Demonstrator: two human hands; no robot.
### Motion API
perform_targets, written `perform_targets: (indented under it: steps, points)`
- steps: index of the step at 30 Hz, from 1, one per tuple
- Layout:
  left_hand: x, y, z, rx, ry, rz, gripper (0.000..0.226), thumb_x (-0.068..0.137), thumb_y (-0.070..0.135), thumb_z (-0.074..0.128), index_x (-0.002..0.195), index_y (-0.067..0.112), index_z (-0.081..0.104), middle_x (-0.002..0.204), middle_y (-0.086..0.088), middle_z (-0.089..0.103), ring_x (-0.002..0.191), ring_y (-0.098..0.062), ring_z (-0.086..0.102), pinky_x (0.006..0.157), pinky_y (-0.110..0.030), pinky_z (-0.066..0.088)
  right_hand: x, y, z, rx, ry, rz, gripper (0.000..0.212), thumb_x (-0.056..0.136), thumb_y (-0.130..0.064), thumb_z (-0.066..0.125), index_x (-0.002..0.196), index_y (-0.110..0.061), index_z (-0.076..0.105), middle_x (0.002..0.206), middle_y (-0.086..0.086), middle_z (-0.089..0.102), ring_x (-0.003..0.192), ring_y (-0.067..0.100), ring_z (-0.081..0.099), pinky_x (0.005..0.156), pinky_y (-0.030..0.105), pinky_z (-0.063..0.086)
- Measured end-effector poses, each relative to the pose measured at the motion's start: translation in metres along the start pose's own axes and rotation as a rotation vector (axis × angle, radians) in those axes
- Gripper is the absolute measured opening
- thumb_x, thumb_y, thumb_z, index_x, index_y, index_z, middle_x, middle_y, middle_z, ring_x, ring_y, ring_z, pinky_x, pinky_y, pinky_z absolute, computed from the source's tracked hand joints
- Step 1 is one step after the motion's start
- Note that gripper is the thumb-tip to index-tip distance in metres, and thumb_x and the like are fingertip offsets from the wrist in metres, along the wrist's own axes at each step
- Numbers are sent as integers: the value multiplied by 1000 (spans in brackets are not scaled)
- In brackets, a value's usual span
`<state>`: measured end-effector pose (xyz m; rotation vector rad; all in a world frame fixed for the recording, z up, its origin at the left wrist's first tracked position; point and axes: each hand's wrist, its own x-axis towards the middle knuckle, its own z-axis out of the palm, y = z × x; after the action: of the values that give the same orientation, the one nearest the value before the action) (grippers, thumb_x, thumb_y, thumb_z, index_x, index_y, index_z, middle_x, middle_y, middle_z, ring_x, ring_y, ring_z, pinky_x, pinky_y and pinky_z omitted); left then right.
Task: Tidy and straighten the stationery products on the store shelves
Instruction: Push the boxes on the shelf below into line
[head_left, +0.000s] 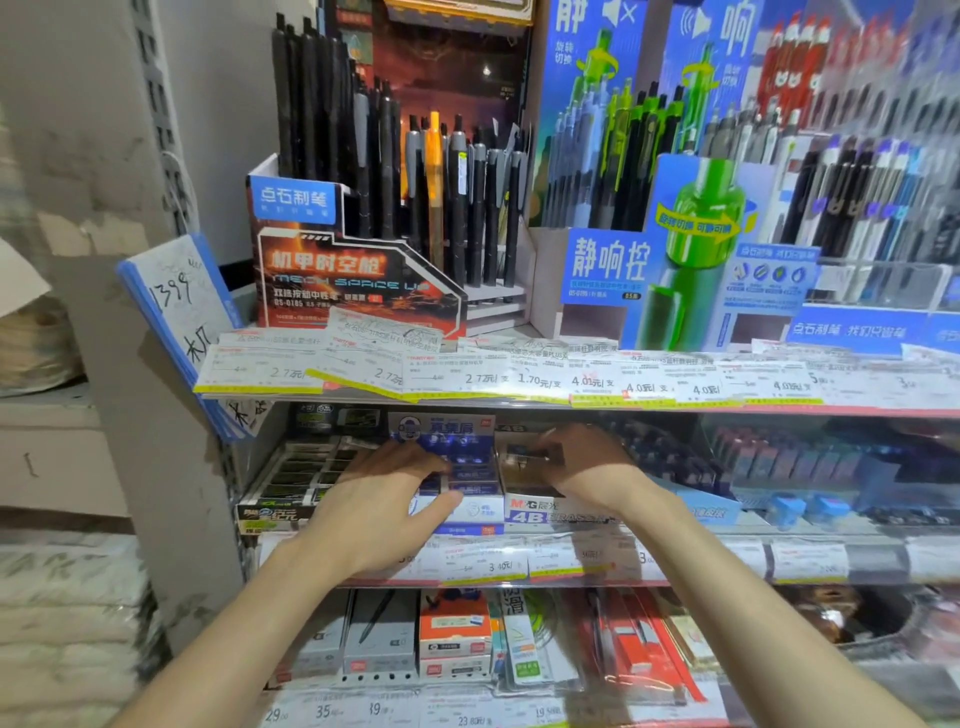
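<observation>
Straightening erasers: left hand (382, 499) lies flat on blue eraser box (457, 467); right hand (582, 462) pinches eraser (524, 454) in 4B box (550, 512); next, seat it squarely

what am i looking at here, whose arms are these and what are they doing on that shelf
There is one picture, taken by a camera worn on a person's head, so the two bare arms reaching in from below are that person's own. They face store shelves of stationery. The top shelf holds upright pen displays behind a row of price tags. On the middle shelf, the left hand rests on a blue and white eraser box, thumb against its front. The right hand reaches into the neighbouring 4B eraser box and seems to pinch a small item; blur hides exactly what. The bottom shelf holds more boxed stationery.
</observation>
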<state>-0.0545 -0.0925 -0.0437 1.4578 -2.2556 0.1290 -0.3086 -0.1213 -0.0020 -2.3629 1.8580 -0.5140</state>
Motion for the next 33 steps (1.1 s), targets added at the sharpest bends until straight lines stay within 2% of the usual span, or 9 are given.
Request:
perform_targets:
  steps: [4, 9, 14, 18, 21, 24, 29, 33]
  points:
    - [0, 0, 2, 19, 6, -11, 53, 90, 71, 29, 125, 41, 54, 126, 18, 54, 117, -9, 47, 88, -27, 37, 8, 2, 8, 10, -13, 28, 31, 88, -14, 62, 115, -23, 74, 130, -8, 65, 115, 17, 61, 99, 27, 48]
    - [-1, -1, 2, 19, -6, -23, 57, 89, 73, 25, 127, 42, 54, 127, 18, 54, 118, -10, 47, 94, -30, 39, 10, 8, 12, 73, 67, 77, 21, 87, -16, 63, 96, -28, 78, 115, -13, 72, 102, 11, 65, 94, 23, 50]
    - [-2, -1, 1, 19, -3, -33, 56, 88, 74, 27, 126, 42, 53, 126, 19, 53, 118, -9, 46, 94, -29, 38, -1, 9, 10, 95, 130, 81, 17, 90, -24, 64, 100, -31, 75, 106, -12, 74, 96, 13, 68, 87, 30, 55]
    - [-2, -2, -2, 37, 10, -20, 57, 88, 73, 33, 129, 38, 54, 125, 15, 56, 119, -12, 45, 94, -29, 38, -13, 6, 3, 182, 205, 2, 18, 91, -22, 63, 101, -32, 74, 102, -8, 75, 91, 15, 69, 83, 35, 56]
    - [-3, -4, -6, 76, 4, -13, 60, 86, 73, 34, 129, 36, 55, 124, 13, 57, 118, -14, 44, 94, -31, 37, -17, -6, 1, 246, 199, -84, 18, 91, -23, 65, 102, -34, 74, 101, -10, 75, 89, 14, 69, 83, 35, 57]
    - [-5, -8, -8, 68, -10, -52, 62, 85, 76, 34, 128, 36, 55, 125, 12, 56, 119, -14, 44, 94, -31, 38, -12, -24, 5, 209, 157, -140, 18, 91, -27, 63, 104, -34, 73, 105, -14, 73, 95, 11, 68, 85, 34, 55]
    - [-8, -5, -6, 88, -20, -91, 67, 84, 79, 27, 130, 38, 52, 135, 13, 53, 128, -15, 40, 102, -35, 39, 6, -44, 15, 144, 48, -135, 20, 94, -27, 59, 106, -30, 74, 112, -9, 72, 97, 13, 65, 85, 29, 52]
    - [-10, -7, -7, 86, -30, -96, 69, 83, 80, 25, 132, 38, 51, 138, 12, 51, 131, -16, 40, 102, -35, 40, 7, -46, 22, 110, 41, -138, 22, 96, -25, 55, 105, -27, 75, 113, -6, 73, 97, 15, 66, 80, 24, 46]
